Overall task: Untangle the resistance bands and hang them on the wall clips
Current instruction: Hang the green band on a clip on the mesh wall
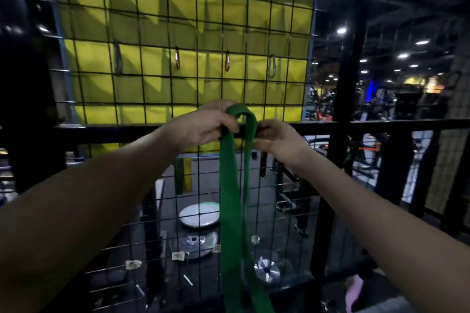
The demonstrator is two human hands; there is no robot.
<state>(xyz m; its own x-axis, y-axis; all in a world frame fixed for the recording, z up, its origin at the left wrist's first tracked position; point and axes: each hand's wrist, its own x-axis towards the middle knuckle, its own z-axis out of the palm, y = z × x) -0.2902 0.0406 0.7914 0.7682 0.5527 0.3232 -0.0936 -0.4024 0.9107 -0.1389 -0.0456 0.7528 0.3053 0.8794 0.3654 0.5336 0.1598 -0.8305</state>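
A green resistance band (235, 185) is held at its top bend by both hands, just in front of the black horizontal rail (101, 132) of a wire mesh panel (152, 33). The left hand (203, 124) is curled around the band's left strand at rail height, with the fingers wrapped over the fold; the right hand (277, 140) pinches something dark at the band's right strand, though what exactly is pinched cannot be told because of blur. From the fold, the two strands of the band are seen hanging straight down below the rail, past the lower mesh and out of the bottom of the view. Above the rail, four clips are hung in a row on the mesh: a grey one (118, 58) far left, two orange ones (177, 59) (227, 61) above the hands, and a silver one (271, 66) to the right. A yellow padded sheet (254, 18) is seen behind the mesh. Below the rail, behind the mesh, round metal weight plates (199, 215) lie on the dark floor.
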